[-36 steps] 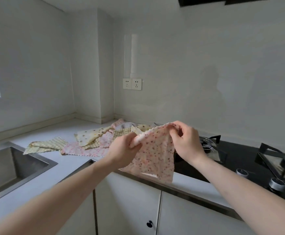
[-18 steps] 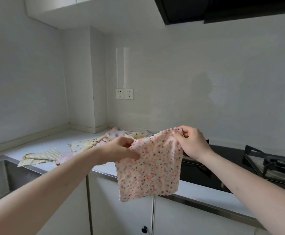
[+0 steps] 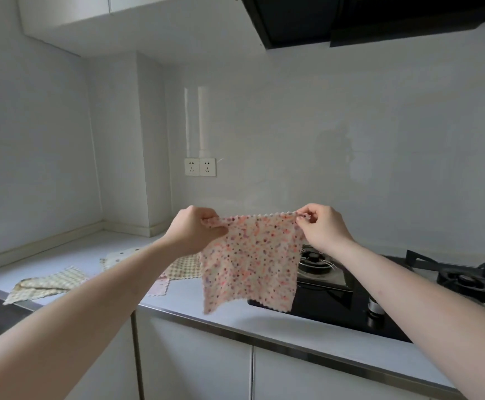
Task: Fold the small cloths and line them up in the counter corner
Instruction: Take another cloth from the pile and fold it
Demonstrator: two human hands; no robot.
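Pinching one speckled cloth (image 3: 250, 264) taut, left hand (image 3: 196, 232), right hand (image 3: 323, 228); perhaps four cloths (image 3: 45, 284) on counter (image 3: 206, 301).

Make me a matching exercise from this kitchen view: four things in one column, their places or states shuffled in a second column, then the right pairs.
Things
1. speckled pink cloth
2. checked cloth
3. wall sockets
4. gas burner

Places or states
A. on the wall above the counter
B. held up by its top corners
C. lying on the counter, far left
D. partly hidden behind the hanging cloth

Pairs: 1-B, 2-C, 3-A, 4-D
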